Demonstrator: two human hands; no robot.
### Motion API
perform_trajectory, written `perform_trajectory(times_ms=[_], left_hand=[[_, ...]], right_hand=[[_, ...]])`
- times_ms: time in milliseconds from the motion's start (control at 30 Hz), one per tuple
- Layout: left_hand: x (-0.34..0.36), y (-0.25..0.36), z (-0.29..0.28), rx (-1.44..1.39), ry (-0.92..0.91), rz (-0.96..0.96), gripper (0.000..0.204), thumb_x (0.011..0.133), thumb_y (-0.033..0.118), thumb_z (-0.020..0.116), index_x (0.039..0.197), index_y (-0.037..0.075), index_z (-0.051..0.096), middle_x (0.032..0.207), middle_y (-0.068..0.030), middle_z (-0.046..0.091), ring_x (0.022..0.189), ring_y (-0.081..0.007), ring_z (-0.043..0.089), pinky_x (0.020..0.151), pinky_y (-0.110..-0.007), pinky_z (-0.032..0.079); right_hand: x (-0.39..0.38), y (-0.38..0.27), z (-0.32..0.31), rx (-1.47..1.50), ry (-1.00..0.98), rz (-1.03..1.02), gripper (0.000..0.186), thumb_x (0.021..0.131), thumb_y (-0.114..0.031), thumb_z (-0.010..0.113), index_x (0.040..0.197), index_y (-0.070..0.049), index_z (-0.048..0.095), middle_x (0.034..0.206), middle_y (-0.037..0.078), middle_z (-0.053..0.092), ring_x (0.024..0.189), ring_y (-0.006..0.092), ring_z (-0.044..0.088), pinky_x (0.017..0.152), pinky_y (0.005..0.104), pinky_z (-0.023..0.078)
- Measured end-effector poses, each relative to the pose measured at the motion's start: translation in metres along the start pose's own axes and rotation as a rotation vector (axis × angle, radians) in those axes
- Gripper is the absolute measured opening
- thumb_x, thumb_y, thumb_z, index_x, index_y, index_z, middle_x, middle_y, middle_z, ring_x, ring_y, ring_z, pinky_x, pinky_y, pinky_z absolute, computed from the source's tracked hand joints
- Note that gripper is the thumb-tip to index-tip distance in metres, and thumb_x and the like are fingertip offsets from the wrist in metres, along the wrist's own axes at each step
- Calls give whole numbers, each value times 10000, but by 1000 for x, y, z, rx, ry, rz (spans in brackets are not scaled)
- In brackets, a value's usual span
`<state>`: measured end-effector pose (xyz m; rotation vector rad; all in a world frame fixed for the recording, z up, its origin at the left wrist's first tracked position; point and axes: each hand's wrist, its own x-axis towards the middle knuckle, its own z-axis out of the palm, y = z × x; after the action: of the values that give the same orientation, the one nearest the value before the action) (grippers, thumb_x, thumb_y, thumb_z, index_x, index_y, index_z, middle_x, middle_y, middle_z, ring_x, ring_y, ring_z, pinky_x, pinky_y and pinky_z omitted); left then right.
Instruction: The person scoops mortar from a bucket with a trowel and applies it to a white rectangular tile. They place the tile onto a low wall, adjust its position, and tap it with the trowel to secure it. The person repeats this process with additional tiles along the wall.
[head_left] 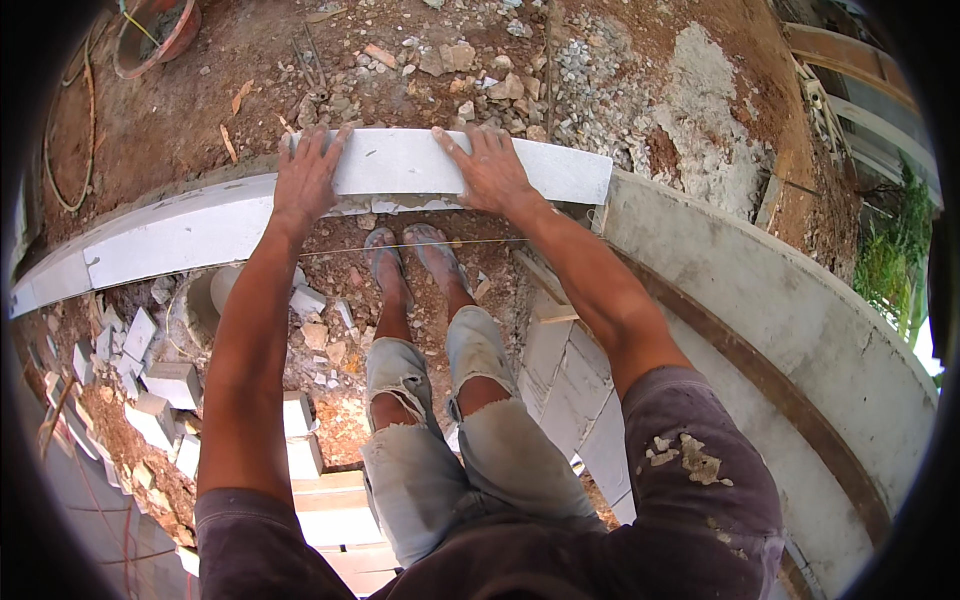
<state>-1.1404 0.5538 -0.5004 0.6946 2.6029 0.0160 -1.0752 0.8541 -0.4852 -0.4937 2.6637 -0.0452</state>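
Note:
A long white lightweight concrete block (395, 162) lies across the top of a low wall in front of me. My left hand (307, 185) is on its left part, with the fingers reaching over the far edge and the thumb along the top. Nearer the right end, my right hand (488, 170) grips it the same way, thumb pointing inward. Grey mortar shows in places under the near edge of the block. To the left, the row of white blocks (180, 232) continues in line with it. The fingertips at the far face are partly hidden.
A taut string (440, 243) runs just this side of the wall, above my feet. On the right stands a grey concrete wall (760, 270). Broken blocks (172, 384) and rubble lie at lower left. Beyond the wall are stones (505, 88) and a mortar bucket (160, 38).

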Motion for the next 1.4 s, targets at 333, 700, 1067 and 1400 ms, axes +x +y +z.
perform_trajectory(times_ms=[333,700,1067,1400], left_hand=[[-13,4,-6,42,-26,7,1104,638,191,871,1554,254,259,1510,-101,391,1412,-306,372,1180,-564,247],[-10,19,0,60,-1,-21,1107,619,159,877,1547,255,282,1487,-113,426,1389,-327,398,1178,-519,275],[-5,-3,28,183,126,77,1129,607,212,896,1549,240,275,1469,-121,442,1343,-341,439,1120,-512,366],[8,-57,50,-53,195,169,1117,720,827,611,1534,118,324,1495,-241,412,1392,-437,377,1131,-573,316]], right_hand=[[-2,-5,-5,16,-49,-4,1074,691,-274,820,1580,-248,218,1453,222,391,1283,402,437,1061,552,337],[-17,62,-2,440,-22,183,1022,753,-663,700,1565,-219,268,1501,213,406,1414,418,341,1145,551,274],[-110,198,72,376,43,437,816,820,-603,696,1399,-57,517,1262,250,613,1178,393,602,1016,486,475],[-97,207,64,537,-116,522,853,797,-563,710,1449,-64,479,1326,240,595,1245,371,562,1081,481,392]])
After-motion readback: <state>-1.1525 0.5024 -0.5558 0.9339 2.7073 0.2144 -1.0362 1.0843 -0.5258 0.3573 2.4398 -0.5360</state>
